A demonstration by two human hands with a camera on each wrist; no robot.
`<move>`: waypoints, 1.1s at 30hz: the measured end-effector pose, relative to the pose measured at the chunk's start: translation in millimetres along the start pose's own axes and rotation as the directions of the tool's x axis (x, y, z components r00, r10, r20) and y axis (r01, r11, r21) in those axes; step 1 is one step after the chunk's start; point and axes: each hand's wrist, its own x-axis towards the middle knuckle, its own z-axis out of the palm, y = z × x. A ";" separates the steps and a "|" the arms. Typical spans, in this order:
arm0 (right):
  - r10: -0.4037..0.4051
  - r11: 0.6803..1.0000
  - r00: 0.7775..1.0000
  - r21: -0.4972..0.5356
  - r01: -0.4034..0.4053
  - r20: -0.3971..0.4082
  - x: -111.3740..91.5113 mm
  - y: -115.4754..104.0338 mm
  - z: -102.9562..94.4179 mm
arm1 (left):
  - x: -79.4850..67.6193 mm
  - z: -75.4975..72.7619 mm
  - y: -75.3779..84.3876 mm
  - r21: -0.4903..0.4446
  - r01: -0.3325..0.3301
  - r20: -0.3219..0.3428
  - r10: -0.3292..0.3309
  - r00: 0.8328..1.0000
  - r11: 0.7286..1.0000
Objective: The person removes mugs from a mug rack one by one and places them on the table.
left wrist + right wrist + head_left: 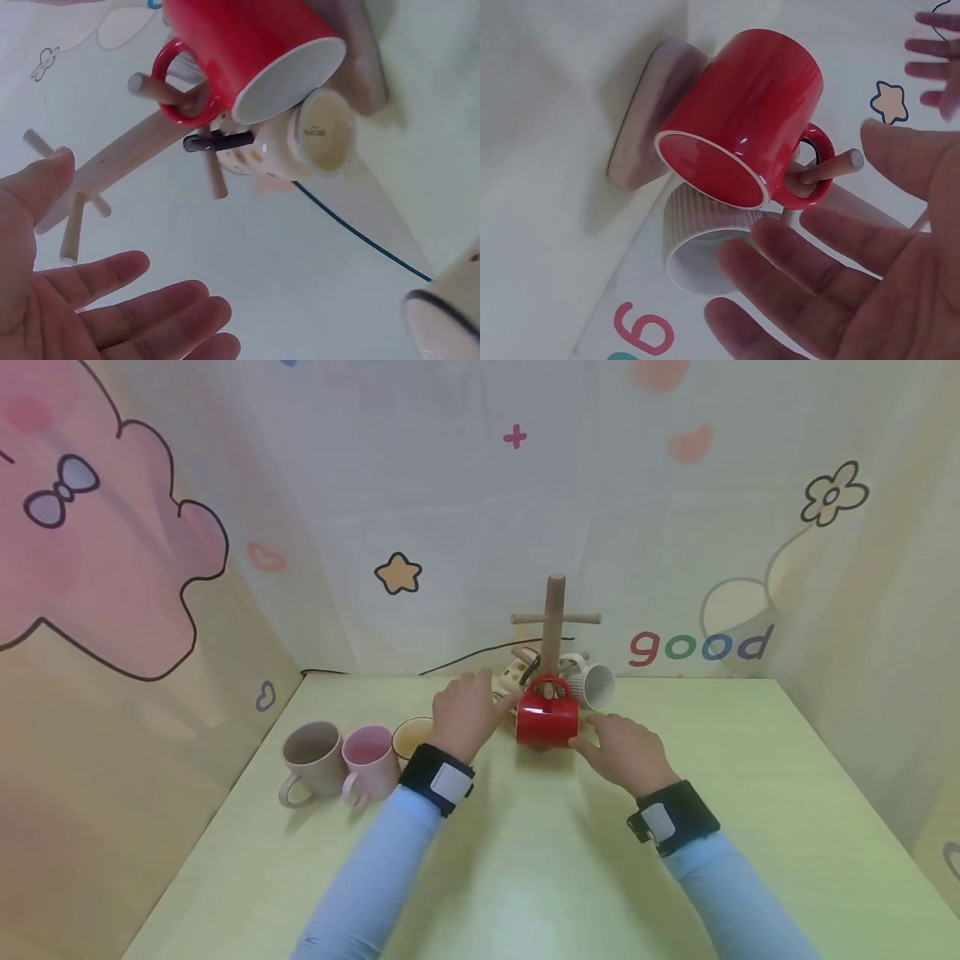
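A red mug [547, 720] hangs by its handle from a peg of the wooden mug tree [552, 610], white inside in the left wrist view. To its left is my left hand [467, 714], with fingers spread and palm free in the left wrist view. My right hand [855, 277] stays at the mug's right side with fingers extended; whether a fingertip touches it I cannot tell. Behind the red mug, a white ribbed mug [705, 240] hangs on the right and a cream spotted mug with a dark handle [270, 146] on the left.
Left on the table [525, 877] stand a grey-brown mug [318, 764], a pink mug [375, 768] and a cream dark-rimmed mug [411, 739], partly behind my left hand. A printed cloth [450, 460] rises behind the table. Upper pegs of the tree stick out sideways.
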 end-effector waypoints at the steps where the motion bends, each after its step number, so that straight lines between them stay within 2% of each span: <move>1: -0.002 1.000 1.000 0.007 0.002 -0.010 2.3 -1.6 -1.5 | 4.2 -2.1 1.8 0.004 -0.002 -0.004 0.002 1.000 1.000; 7: 0.012 0.999 1.000 0.033 -0.011 -0.025 17.0 -12.5 -9.7 | 24.8 -6.0 8.8 0.050 -0.004 0.022 0.003 1.000 0.999; 10: 0.016 1.000 0.999 0.018 -0.015 -0.027 24.6 -17.8 -11.0 | 35.0 -2.1 8.7 0.085 0.010 0.057 -0.015 0.998 0.996; 16: 0.003 1.000 0.996 -0.006 -0.004 -0.088 37.9 -27.9 -10.8 | 58.3 7.8 6.6 0.125 0.029 0.101 -0.042 0.994 0.992; 24: 0.020 0.999 0.994 -0.048 -0.025 -0.109 53.0 -33.4 -6.2 | 85.3 21.7 8.3 0.169 -0.055 0.149 0.030 0.988 0.984; 29: 0.015 0.998 0.992 -0.054 -0.022 -0.125 57.5 -34.5 -2.7 | 96.8 31.5 8.2 0.166 -0.065 0.171 0.036 0.985 0.984; 33: 0.007 0.998 0.990 -0.061 -0.015 -0.141 59.6 -34.8 -1.1 | 102.4 35.0 11.0 0.165 -0.101 0.161 0.074 0.984 0.981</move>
